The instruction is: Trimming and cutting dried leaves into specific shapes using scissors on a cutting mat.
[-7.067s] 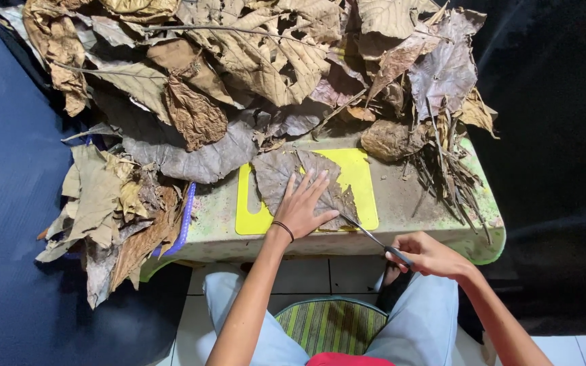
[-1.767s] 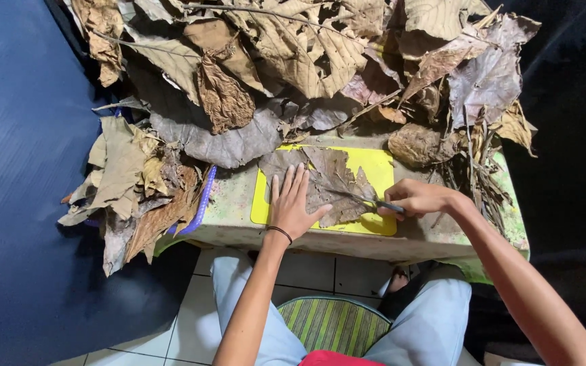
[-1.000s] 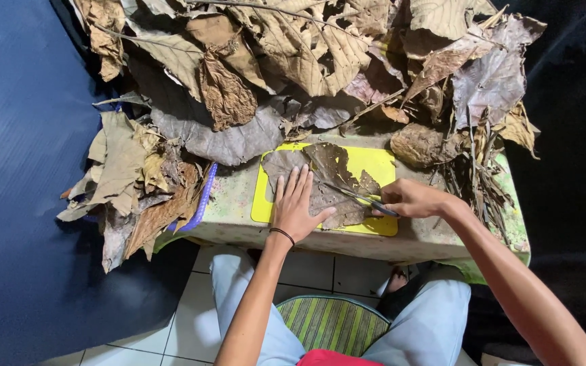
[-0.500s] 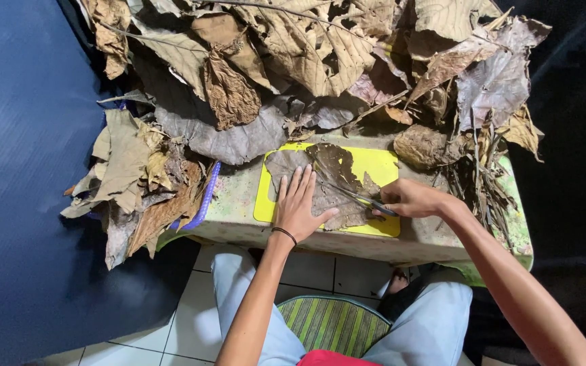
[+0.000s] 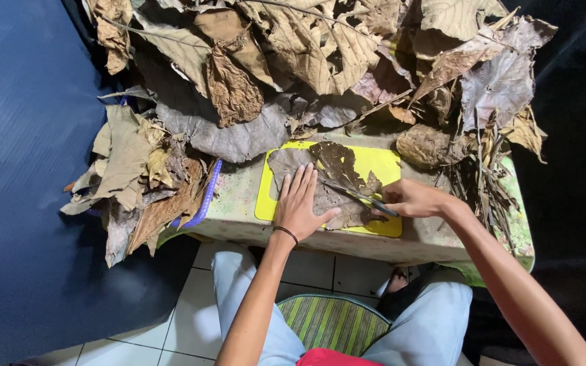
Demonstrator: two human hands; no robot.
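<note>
A dry brown leaf (image 5: pixel 337 177) lies flat on a yellow cutting mat (image 5: pixel 381 163) on a small green table (image 5: pixel 435 244). My left hand (image 5: pixel 300 203) presses palm-down on the leaf's left part, fingers spread; a dark band circles its wrist. My right hand (image 5: pixel 412 200) grips a thin knife (image 5: pixel 359 196) whose blade lies across the leaf, pointing up and left toward its middle.
Heaps of large dry leaves (image 5: pixel 293 61) cover the back of the table. A second stack of leaves (image 5: pixel 140 183) overhangs the left edge beside a purple-edged item (image 5: pixel 206 196). Stems and twigs (image 5: pixel 486 176) lie at the right. A striped stool (image 5: pixel 330 322) stands between my knees.
My right hand came up from the table's front edge onto the mat and has drawn the knife across the leaf. My left hand has stayed pressed on the leaf.
</note>
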